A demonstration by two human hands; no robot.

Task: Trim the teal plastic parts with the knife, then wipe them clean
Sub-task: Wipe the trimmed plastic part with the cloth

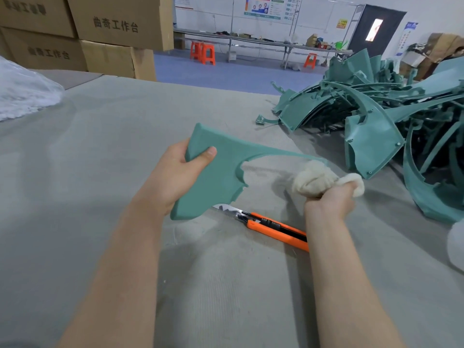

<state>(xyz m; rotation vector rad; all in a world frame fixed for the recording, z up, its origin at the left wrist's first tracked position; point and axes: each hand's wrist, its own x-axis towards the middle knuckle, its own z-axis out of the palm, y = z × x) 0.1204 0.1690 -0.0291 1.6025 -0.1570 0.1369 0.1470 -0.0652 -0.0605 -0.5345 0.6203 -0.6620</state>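
The knife (271,226) is laid on the desk (100,151), nearest of all, with its blade run out and left bare. The blade's tip is seen just by the lower edge of the teal part (221,169), and the orange handle is crossed by the right forearm. A cut could be taken here, it is judged, if the wrist is drawn back low during a wipe.

The part is gripped at its broad end by the left hand (180,172), thumb on top, and is held tilted above the desk. A wadded cloth (313,177) is clenched in the right hand (329,199) and set against the part's thin arm. That arm is unsupported, so it may be bent or snapped by hard rubbing, and the cloth may be snagged on the jagged inner edge.

Further off, a pile of teal parts (376,126) is heaped. On the cardboard boxes (118,23) "曲奇工作台" is printed. The wall posters cannot be read, and no brand is seen on the knife.
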